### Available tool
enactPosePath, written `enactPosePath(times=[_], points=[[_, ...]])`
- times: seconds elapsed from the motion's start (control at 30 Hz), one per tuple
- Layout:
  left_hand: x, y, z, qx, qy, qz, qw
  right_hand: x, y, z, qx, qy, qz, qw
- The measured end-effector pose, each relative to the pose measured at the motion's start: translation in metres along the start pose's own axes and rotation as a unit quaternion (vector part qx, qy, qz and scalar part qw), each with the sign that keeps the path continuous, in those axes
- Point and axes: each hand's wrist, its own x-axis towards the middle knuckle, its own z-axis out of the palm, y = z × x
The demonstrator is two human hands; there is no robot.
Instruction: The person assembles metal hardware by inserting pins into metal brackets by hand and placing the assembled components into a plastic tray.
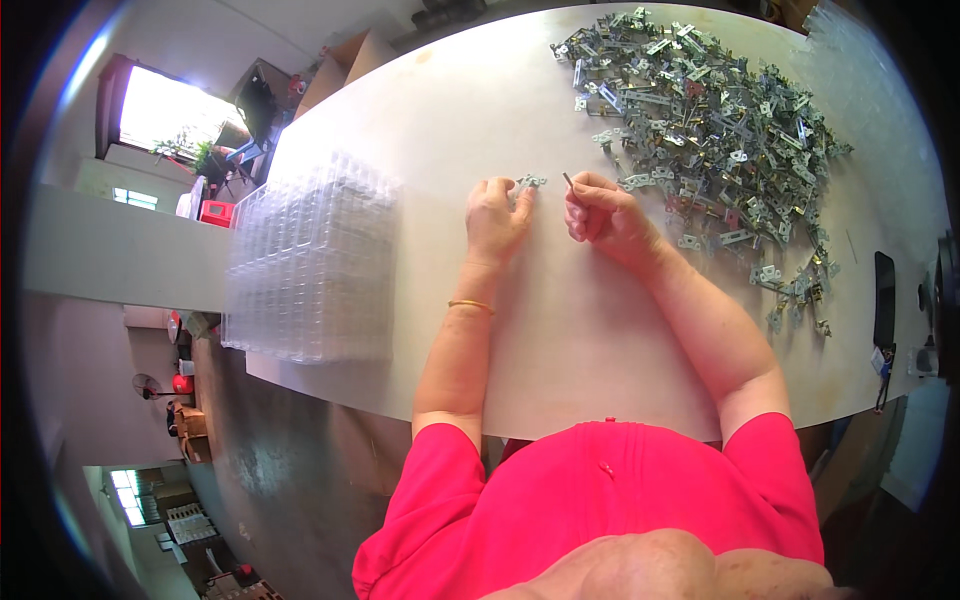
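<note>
Over the middle of the pale table, my left hand is closed on a small silvery metal bracket, which juts out past the thumb and fingertips. Just to its right, my right hand pinches a short thin metal rod that points up and left. A small gap separates the rod from the bracket. Beyond my right hand spreads a big heap of small metal brackets, silvery with some brass-coloured bits. The ends of my fingers are partly hidden, so their exact grip on each piece does not show.
A tall stack of clear plastic trays stands on the table at the left. Near the right edge lie a dark phone-like slab and a thin straight piece. Clear plastic sheeting covers the far right corner.
</note>
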Motion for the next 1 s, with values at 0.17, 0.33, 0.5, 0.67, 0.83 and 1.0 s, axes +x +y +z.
enactPosePath(times=[0.17, 0.33, 0.5, 0.67, 0.83, 1.0], points=[[0.000, -0.002, 0.006, 0.023, 0.053, 0.064, 0.996, 0.002, 0.013, 0.014, -0.187, 0.110, -0.077, 0.973], [-0.005, 0.015, -0.007, -0.388, -0.032, -0.186, 0.902, 0.000, 0.019, 0.018, -0.315, 0.150, -0.111, 0.931], [-0.009, 0.020, -0.009, -0.418, -0.035, -0.178, 0.890, 0.001, 0.022, 0.019, -0.332, 0.172, -0.109, 0.921], [-0.011, 0.017, -0.006, -0.386, -0.036, -0.159, 0.908, 0.000, 0.023, 0.023, -0.334, 0.181, -0.101, 0.919], [-0.013, 0.019, -0.004, -0.329, -0.030, -0.122, 0.936, 0.000, 0.024, 0.021, -0.337, 0.185, -0.105, 0.917], [-0.012, 0.026, -0.008, -0.300, -0.012, -0.095, 0.949, -0.001, 0.021, 0.019, -0.340, 0.178, -0.104, 0.917]])
